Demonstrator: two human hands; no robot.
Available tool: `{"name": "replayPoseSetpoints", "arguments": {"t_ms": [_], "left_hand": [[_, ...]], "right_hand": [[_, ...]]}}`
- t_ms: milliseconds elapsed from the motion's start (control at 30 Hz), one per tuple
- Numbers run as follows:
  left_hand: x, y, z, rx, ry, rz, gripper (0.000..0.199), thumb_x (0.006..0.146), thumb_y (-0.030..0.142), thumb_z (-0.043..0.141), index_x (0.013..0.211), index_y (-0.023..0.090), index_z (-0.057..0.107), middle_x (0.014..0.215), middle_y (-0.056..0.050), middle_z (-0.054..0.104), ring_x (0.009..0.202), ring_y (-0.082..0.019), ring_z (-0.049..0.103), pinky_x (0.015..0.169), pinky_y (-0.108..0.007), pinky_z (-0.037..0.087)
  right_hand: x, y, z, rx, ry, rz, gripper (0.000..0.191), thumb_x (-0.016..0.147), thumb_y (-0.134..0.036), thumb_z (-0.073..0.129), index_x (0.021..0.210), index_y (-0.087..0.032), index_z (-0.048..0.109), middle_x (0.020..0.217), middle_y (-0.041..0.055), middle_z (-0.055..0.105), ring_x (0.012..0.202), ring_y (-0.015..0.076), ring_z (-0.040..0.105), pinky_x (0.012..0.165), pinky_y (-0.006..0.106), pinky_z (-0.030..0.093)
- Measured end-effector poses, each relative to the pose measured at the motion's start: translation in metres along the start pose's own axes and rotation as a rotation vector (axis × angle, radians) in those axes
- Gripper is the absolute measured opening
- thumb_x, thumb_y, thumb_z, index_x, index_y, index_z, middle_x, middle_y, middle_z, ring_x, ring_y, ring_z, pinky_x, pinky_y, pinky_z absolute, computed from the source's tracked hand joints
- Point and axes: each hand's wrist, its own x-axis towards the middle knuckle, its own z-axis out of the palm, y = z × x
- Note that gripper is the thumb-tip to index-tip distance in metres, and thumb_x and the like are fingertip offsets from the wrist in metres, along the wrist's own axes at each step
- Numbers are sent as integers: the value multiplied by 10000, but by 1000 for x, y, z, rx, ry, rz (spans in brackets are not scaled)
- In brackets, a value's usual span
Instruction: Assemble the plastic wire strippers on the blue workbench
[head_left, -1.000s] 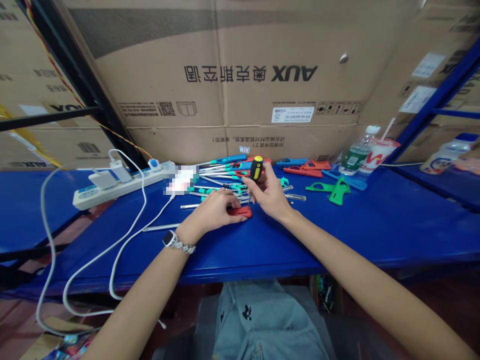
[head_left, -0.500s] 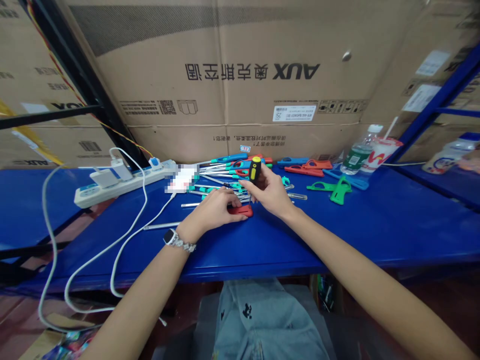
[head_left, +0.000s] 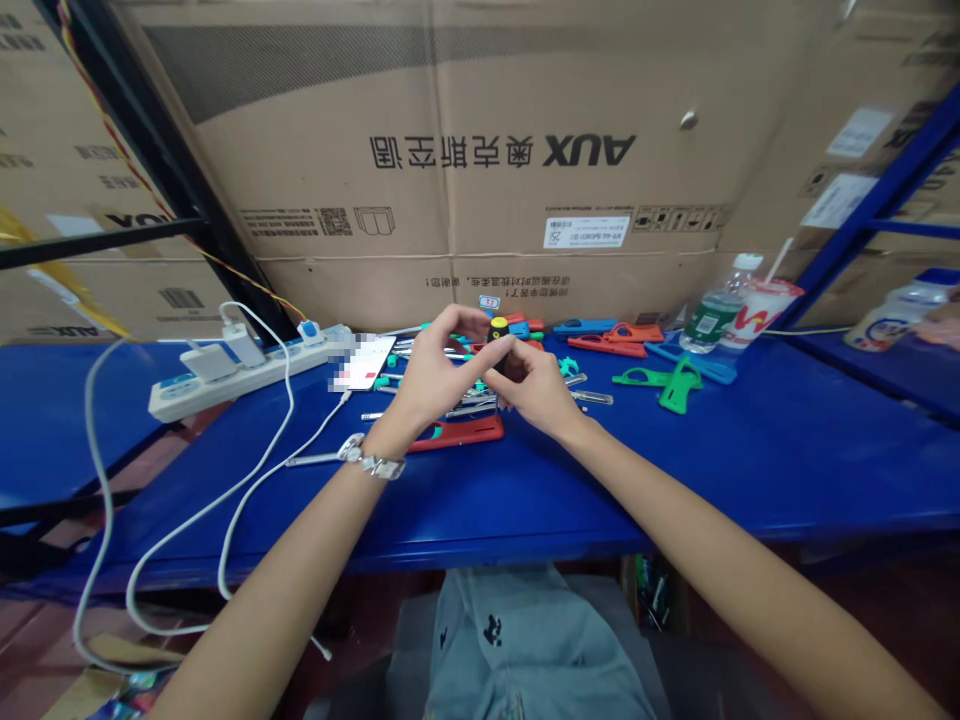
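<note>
A black and yellow screwdriver (head_left: pixel 499 328) stands about upright between my hands, its yellow end up. My right hand (head_left: pixel 538 388) is closed round its lower part from the right. From the left, my left hand (head_left: pixel 441 368) curls its fingers and thumb about the handle's upper part. Below them, a red plastic piece (head_left: pixel 469 432) with a slot and a green part near its left end lies flat on the blue table (head_left: pixel 570 500), touched by neither hand. The screwdriver's tip is mostly hidden. Behind my hands lie several metal rods with green parts (head_left: pixel 390 385), partly covered.
Red and blue plastic pieces (head_left: pixel 615 340) lie at the back; green ones (head_left: pixel 679 385) are further right. A bottle (head_left: pixel 709 318) and a cup (head_left: pixel 761 310) stand beyond. On the left are a power strip (head_left: pixel 255 365), white cables (head_left: pixel 281 430) and a white phone-like object (head_left: pixel 367 362).
My left hand has let go of the red piece and risen to the screwdriver handle. The red piece now lies on the table. The screwdriver has shifted slightly left.
</note>
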Motion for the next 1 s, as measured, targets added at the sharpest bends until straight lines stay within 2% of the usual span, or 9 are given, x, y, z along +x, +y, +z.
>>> {"name": "replayPoseSetpoints", "arguments": {"t_ms": [200,367,467,533,633,733,800,900,1000], "left_hand": [[18,4,28,-129,93,-44,382,756,498,844,784,187,624,780,-14,674,706,-133,613,638,-266,494],[18,-4,19,-248,-101,-59,337,917,520,669,954,189,727,897,-73,761,886,-199,708,799,-331,568],[17,-6,12,-282,-201,-53,368,966,536,580,1000,204,737,950,-82,776,983,-228,718,900,-372,569],[16,-7,12,-310,-212,-59,390,976,554,551,1027,213,733,994,-85,775,1032,-234,714,947,-381,555],[14,-6,22,-291,-44,-77,362,888,535,701,1047,210,695,1033,-87,757,1002,-216,710,888,-346,560],[12,-2,34,-245,203,-85,417,694,435,902,910,200,634,907,-44,724,840,-168,691,753,-285,551],[11,0,38,-250,262,-79,417,668,414,921,823,195,601,812,-20,697,774,-151,673,713,-268,541],[10,1,32,-296,123,-66,331,800,470,815,843,191,643,810,-42,718,774,-167,692,729,-291,560],[10,-2,20,-304,-106,-39,342,954,535,614,931,204,697,909,-76,756,896,-209,719,864,-358,576]], "right_hand": [[0,6,0,-98,29,8,320,859,-530,706,853,-228,597,599,-15,561,548,185,562,516,344,480],[2,0,-14,-40,-138,5,369,871,-554,685,967,-207,603,728,6,590,597,175,558,571,354,506],[4,-8,-24,55,-262,32,367,923,-578,591,902,-212,600,701,-9,545,573,153,505,539,323,458],[6,-11,-25,37,-246,3,365,916,-566,609,832,-211,596,708,-8,547,620,151,499,585,317,446],[6,-8,-21,-15,-139,-36,376,853,-535,693,734,-211,543,693,-16,531,652,144,479,609,304,407],[4,-2,-12,-74,-16,-22,405,796,-477,740,664,-229,448,619,-41,476,595,130,434,561,291,345],[2,0,-7,-124,45,-6,391,782,-440,747,661,-234,438,606,-42,479,582,132,435,555,292,346],[0,-2,-8,-163,60,-4,286,798,-431,740,788,-217,551,702,-11,565,623,148,490,587,307,405],[1,-10,-17,-40,-107,-38,287,865,-468,671,944,-195,628,860,39,641,746,179,574,674,334,479]]}}
